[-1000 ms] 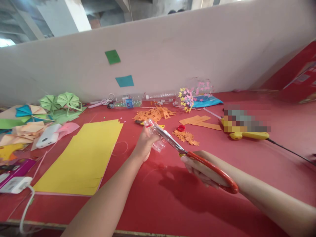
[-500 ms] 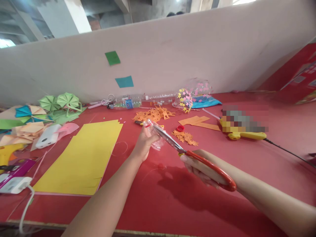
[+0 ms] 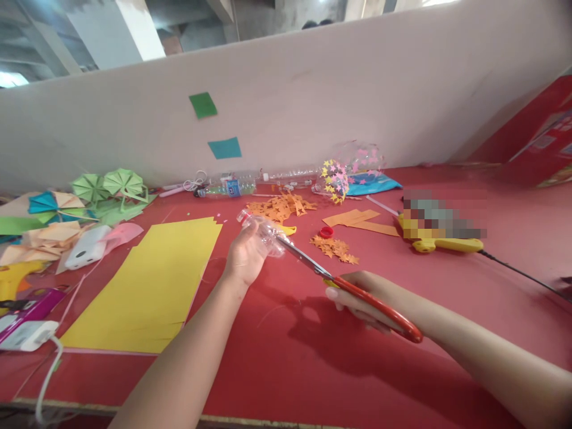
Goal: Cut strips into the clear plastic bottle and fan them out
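Observation:
My left hand (image 3: 243, 259) is closed around a small clear plastic bottle piece (image 3: 261, 229), held just above the red table (image 3: 286, 357). My right hand (image 3: 361, 298) grips red-handled scissors (image 3: 353, 289). Their blades point up and left, and the tips reach the clear plastic near my left fingers. Both forearms stretch in from the bottom edge.
Yellow paper sheets (image 3: 156, 280) lie to the left. Orange paper scraps (image 3: 279, 207), cut stars (image 3: 335, 247), a red cap (image 3: 326, 232) and a yellow glue gun (image 3: 442, 241) with its cable sit behind. Folded paper fans (image 3: 107, 186), bottles (image 3: 232, 186) and a white partition (image 3: 313, 101) line the back.
My left hand has moved left and slightly away with the clear plastic piece. The scissors have followed, their blades now lower and stretched further left.

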